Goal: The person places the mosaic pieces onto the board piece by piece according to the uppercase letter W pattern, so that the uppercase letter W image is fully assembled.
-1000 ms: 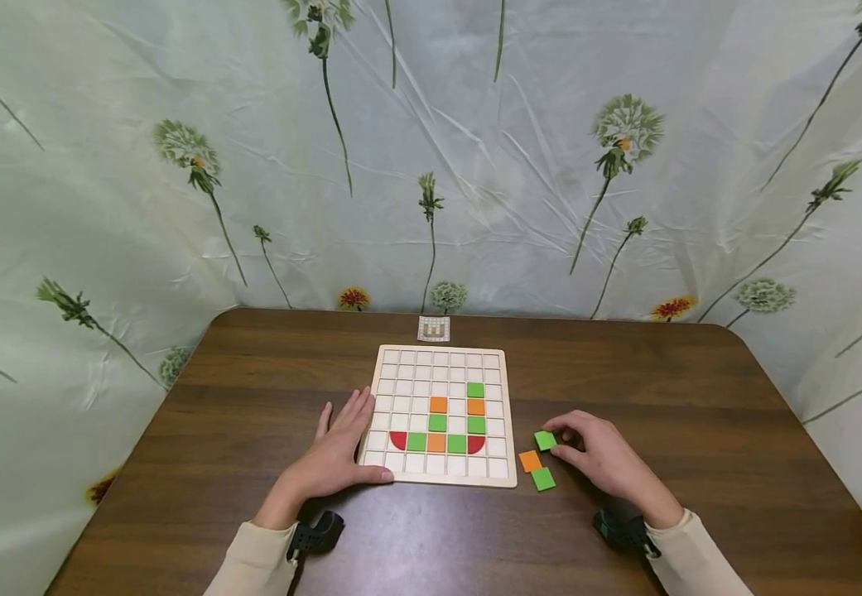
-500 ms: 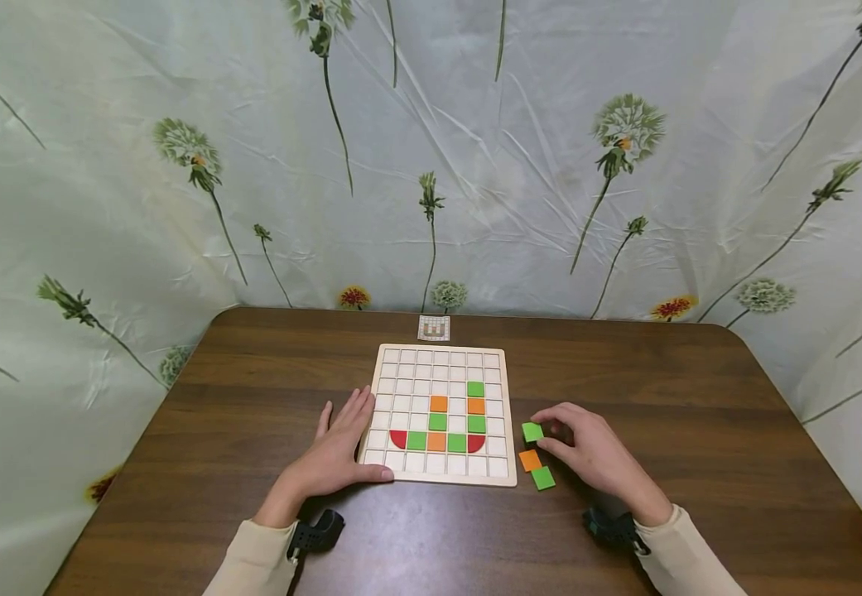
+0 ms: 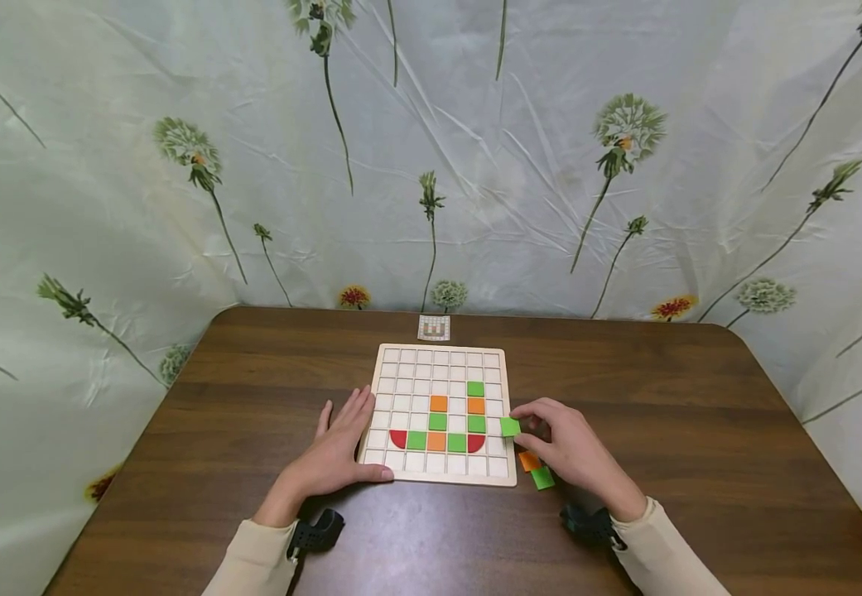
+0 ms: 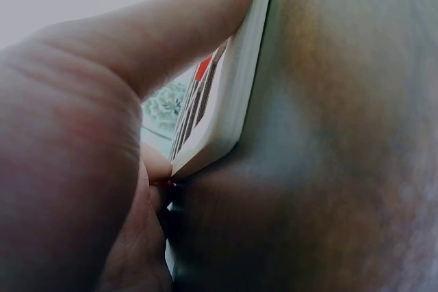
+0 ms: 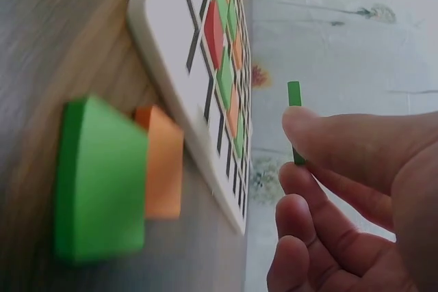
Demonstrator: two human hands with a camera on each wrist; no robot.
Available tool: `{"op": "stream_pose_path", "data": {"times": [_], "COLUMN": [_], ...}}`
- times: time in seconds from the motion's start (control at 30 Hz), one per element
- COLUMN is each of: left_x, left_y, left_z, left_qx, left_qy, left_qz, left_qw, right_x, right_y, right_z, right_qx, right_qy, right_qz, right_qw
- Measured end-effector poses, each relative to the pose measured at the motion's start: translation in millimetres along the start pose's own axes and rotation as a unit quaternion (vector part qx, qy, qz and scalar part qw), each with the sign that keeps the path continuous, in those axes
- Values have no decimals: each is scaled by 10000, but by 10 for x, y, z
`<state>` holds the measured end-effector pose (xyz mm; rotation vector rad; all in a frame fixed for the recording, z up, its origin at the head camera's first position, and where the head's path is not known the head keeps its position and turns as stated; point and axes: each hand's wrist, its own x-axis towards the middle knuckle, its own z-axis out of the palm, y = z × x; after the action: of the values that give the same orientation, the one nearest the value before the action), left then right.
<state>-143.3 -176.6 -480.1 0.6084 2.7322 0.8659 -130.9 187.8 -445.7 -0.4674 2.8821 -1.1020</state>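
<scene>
A pale gridded wooden board (image 3: 405, 386) lies on the table with green and orange square tiles and two red rounded pieces set in its cells. My left hand (image 3: 332, 457) rests along its left side, fingers straight, thumb at the front corner; the left wrist view shows the thumb (image 4: 198, 15) on the board's edge. Between thumb and fingers my right hand (image 3: 578, 460) pinches a green square tile (image 3: 509, 427), which overlaps the board's right rim in the head view. In the right wrist view this tile (image 5: 294, 92) is held edge-on, above the tabletop.
Right of the board lie a loose orange tile (image 3: 528, 461) and a loose green tile (image 3: 542, 478), close together and partly under my right hand in the head view. A small card with a grid pattern (image 3: 434, 329) lies behind the board. A flower-print curtain (image 3: 520, 207) hangs behind the table.
My right hand has moved left with the green tile, from beside the loose tiles to the board's right rim. My left hand and the board have stayed put.
</scene>
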Motion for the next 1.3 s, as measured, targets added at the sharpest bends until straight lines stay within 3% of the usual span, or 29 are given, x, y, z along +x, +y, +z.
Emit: {"op": "stream_pose_path", "data": {"times": [0.3,0.77,1.3], "left_x": [-12,-22,0], "left_y": [-15,-11,-20], "left_z": [20,46,10], "left_qx": [19,-67,-2], "left_qy": [-50,-108,16], "left_qz": [-39,-66,54], "left_qw": [10000,9999,10000], "right_x": [94,228,456], "right_y": [-147,-377,-591], "right_z": [158,417,666], "right_qx": [89,-15,58], "right_qy": [1,-100,-51], "right_qz": [-421,-374,-867], "right_qw": [9991,9992,9962]}}
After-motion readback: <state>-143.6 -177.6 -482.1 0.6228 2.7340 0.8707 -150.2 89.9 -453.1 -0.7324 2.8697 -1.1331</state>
